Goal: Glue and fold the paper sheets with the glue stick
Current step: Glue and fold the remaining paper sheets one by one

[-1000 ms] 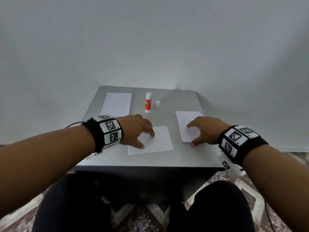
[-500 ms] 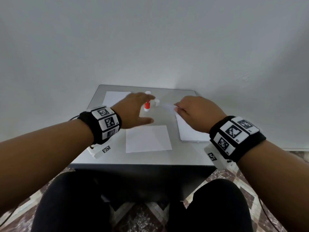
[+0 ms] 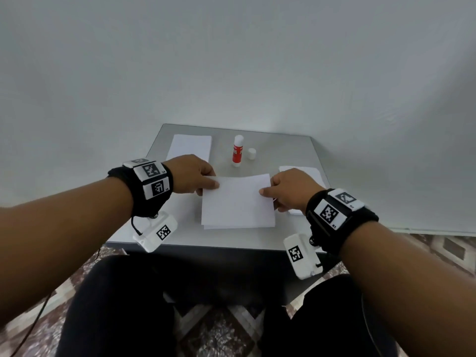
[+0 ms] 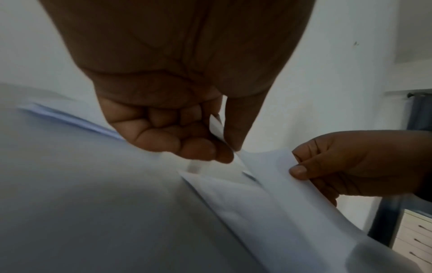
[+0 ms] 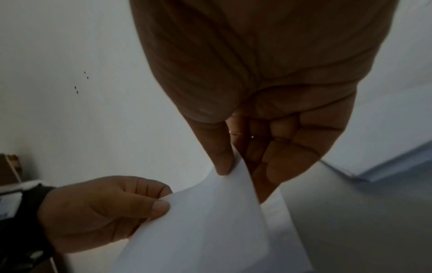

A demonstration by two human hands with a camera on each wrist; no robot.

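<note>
A white paper sheet (image 3: 237, 199) hangs just above another sheet (image 3: 237, 226) lying on the grey table (image 3: 280, 150). My left hand (image 3: 206, 182) pinches the raised sheet's far left corner (image 4: 217, 127), thumb on top. At the far right corner (image 5: 233, 166), my right hand (image 3: 268, 188) pinches the same sheet. The red and white glue stick (image 3: 237, 150) stands upright at the back of the table, uncapped, with its white cap (image 3: 251, 153) standing beside it on the right.
A stack of white sheets (image 3: 189, 148) lies at the back left of the table. Another white stack (image 3: 306, 173) lies on the right, partly behind my right hand. A white wall stands close behind the table. My dark-clothed knees are below the front edge.
Both hands reached toward the back of the table, then came back toward me. They now pinch a sheet by its far corners over the sheet at the table's centre.
</note>
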